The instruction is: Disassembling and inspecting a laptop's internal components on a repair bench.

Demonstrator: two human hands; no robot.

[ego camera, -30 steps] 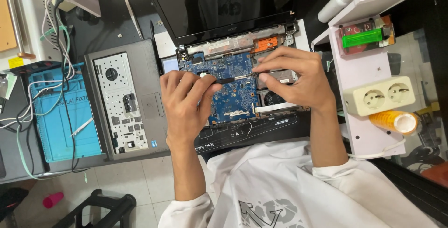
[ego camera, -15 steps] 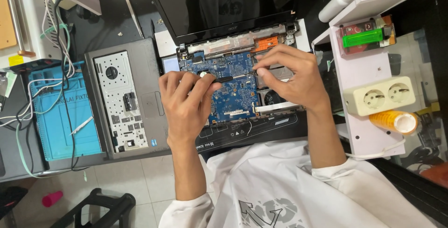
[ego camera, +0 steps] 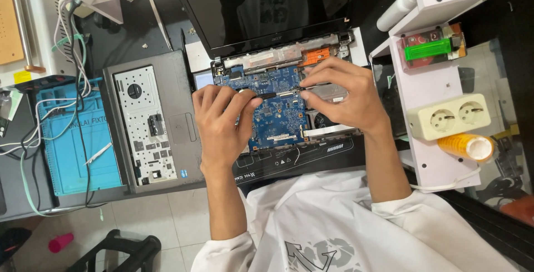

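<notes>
An opened laptop (ego camera: pixel 278 55) lies on the bench with its blue circuit board (ego camera: pixel 272 119) exposed and its dark screen tilted back. My left hand (ego camera: pixel 219 124) grips a thin black-handled screwdriver (ego camera: pixel 267 95) that lies sideways over the board. My right hand (ego camera: pixel 342 97) pinches the tool's metal tip end with its fingertips, over the board's upper right part near a copper heat pipe (ego camera: pixel 314 56).
The laptop's removed grey palm-rest cover (ego camera: pixel 150 124) lies upside down at left, beside a blue work mat (ego camera: pixel 72 149) and loose cables (ego camera: pixel 72 44). At right stand a white shelf unit (ego camera: pixel 423 83), a cream double socket (ego camera: pixel 450 117) and an orange tape roll (ego camera: pixel 467 147).
Both hands shifted slightly up the board. The screwdriver now lies more level between them, with my right fingertips closed on its tip end.
</notes>
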